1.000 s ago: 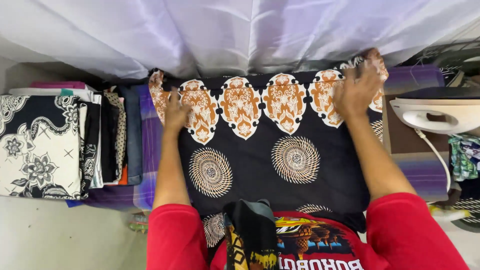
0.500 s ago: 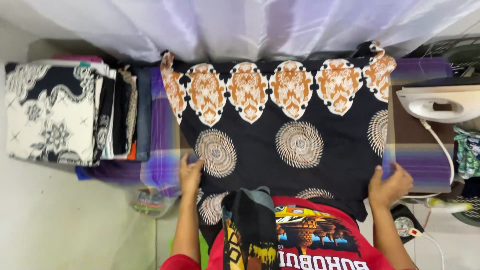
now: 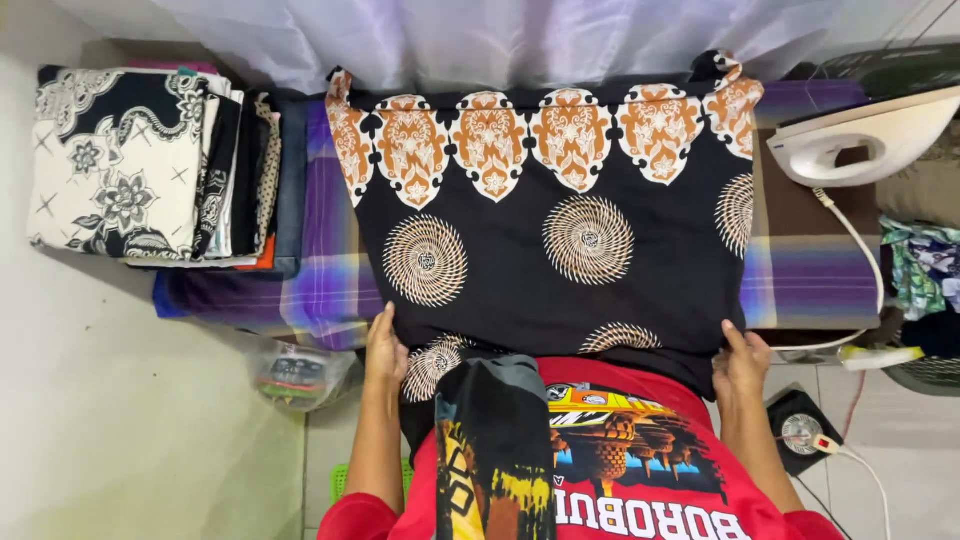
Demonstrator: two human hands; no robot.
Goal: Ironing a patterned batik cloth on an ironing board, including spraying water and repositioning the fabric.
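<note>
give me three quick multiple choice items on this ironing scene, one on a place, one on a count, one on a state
1. Where does the iron stand?
A. at the right end of the board
B. on the folded stack
C. on the floor

2. How many orange medallions fill the black cloth's far border?
A. two
B. six
C. nine

3. How do the hands hold the cloth?
A. both flat at the far edge
B. one lifted clear of it
C. each at a near corner

Answers:
1 A, the iron sits on the purple plaid board, right of the cloth.
2 B, six show in a row.
3 C, the left hand and the right hand each grip a near corner.
</note>
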